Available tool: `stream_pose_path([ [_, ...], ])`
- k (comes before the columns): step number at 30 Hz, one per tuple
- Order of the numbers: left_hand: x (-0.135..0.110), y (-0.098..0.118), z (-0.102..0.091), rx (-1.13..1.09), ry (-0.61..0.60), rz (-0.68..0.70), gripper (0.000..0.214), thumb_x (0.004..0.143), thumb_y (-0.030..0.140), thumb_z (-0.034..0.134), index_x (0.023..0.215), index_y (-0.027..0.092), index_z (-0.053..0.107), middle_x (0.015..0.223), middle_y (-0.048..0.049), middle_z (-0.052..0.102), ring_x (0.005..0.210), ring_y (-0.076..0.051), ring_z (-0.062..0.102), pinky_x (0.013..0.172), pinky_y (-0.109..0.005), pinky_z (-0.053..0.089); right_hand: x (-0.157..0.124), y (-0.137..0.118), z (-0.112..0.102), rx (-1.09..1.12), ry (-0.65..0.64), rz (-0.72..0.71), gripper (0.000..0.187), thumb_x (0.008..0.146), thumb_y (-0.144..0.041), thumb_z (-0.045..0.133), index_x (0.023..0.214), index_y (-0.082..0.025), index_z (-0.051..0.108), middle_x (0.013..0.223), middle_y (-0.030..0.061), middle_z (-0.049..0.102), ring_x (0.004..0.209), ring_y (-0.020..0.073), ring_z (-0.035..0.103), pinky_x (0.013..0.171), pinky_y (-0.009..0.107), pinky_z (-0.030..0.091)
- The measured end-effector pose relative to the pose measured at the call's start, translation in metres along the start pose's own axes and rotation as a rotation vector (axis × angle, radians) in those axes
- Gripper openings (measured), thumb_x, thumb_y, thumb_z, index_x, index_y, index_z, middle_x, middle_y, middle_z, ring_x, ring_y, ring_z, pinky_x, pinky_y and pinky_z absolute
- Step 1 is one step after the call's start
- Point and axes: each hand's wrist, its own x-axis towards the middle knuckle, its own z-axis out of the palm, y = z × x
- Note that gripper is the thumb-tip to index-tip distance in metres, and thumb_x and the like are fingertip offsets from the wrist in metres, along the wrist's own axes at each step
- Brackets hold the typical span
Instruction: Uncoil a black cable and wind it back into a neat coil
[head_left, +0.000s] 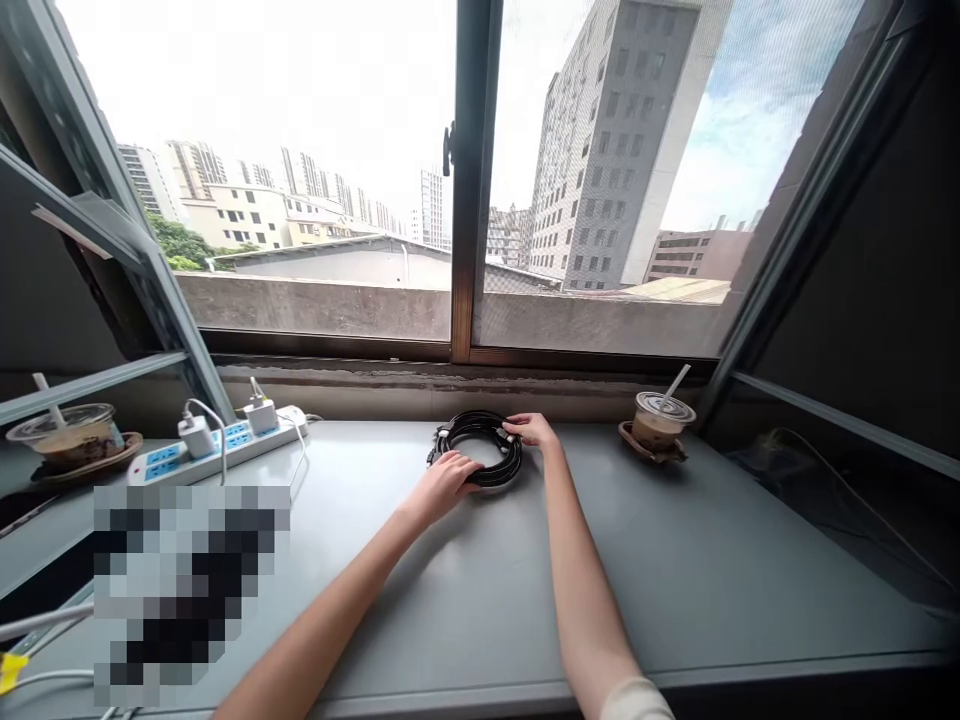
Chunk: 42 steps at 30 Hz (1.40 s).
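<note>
A coiled black cable (513,464) forms a ring on the grey tabletop, close to the window wall. Its near left side is gripped by my left hand (444,478), whose fingers are closed over the loops. On the far right side of the ring, my right hand (534,430) pinches the cable beside a light-coloured piece, perhaps a connector. Another pale piece and dark ends show at the coil's left edge. My fingertips partly hide the loops.
The grey tabletop (720,570) carries a lidded drink cup (658,425) on a brown coaster at right. At left are a white power strip (274,432) with two plugged chargers, another drink cup (67,445), and a pixelated area. Metal frames flank the window (463,200).
</note>
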Motion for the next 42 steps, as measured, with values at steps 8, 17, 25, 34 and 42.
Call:
stream_pose_path([
  [8, -0.004, -0.001, 0.002, 0.07, 0.112, 0.026, 0.022, 0.092, 0.019, 0.044, 0.091, 0.017, 0.065, 0.085, -0.0063, 0.067, 0.081, -0.019, 0.058, 0.071, -0.029, 0.046, 0.0, 0.001, -0.001, 0.011, -0.009, -0.024, 0.031, 0.088, -0.033, 0.054, 0.114, -0.015, 0.056, 0.114, 0.0076, 0.058, 0.096, 0.0182, 0.059, 0.081, 0.038, 0.051],
  [17, -0.008, -0.009, 0.004, -0.014, 0.171, -0.003, 0.019, 0.09, 0.023, 0.05, 0.093, 0.02, 0.068, 0.086, -0.0033, 0.069, 0.082, -0.017, 0.06, 0.071, -0.027, 0.046, -0.011, 0.005, -0.003, 0.016, -0.018, -0.044, 0.033, 0.088, -0.033, 0.055, 0.115, -0.015, 0.055, 0.115, 0.0078, 0.057, 0.098, 0.0191, 0.058, 0.082, 0.039, 0.05],
  [25, -0.006, -0.021, 0.002, -0.15, 0.169, -0.107, 0.011, 0.078, 0.023, 0.066, 0.087, 0.022, 0.073, 0.087, -0.0024, 0.071, 0.084, -0.018, 0.061, 0.077, -0.027, 0.047, -0.016, 0.007, 0.001, 0.08, -0.026, -0.023, 0.032, 0.088, -0.033, 0.055, 0.114, -0.015, 0.056, 0.114, 0.0075, 0.058, 0.097, 0.0188, 0.058, 0.081, 0.039, 0.051],
  [34, -0.007, -0.024, 0.005, -0.275, 0.175, -0.187, 0.015, 0.073, 0.03, 0.07, 0.085, 0.021, 0.073, 0.087, -0.002, 0.07, 0.085, -0.017, 0.063, 0.076, -0.025, 0.049, -0.012, 0.016, -0.003, 0.215, 0.047, 0.056, 0.031, 0.09, -0.036, 0.05, 0.113, -0.016, 0.056, 0.111, 0.0076, 0.059, 0.092, 0.0164, 0.059, 0.079, 0.036, 0.051],
  [42, -0.006, -0.011, -0.005, -0.198, 0.304, -0.206, 0.019, 0.087, 0.031, 0.053, 0.086, 0.02, 0.069, 0.096, -0.0039, 0.068, 0.101, -0.019, 0.057, 0.089, -0.033, 0.043, 0.002, 0.034, 0.005, 0.106, 0.226, 0.079, 0.033, 0.089, -0.035, 0.053, 0.115, -0.015, 0.055, 0.114, 0.0079, 0.058, 0.095, 0.0179, 0.059, 0.08, 0.038, 0.051],
])
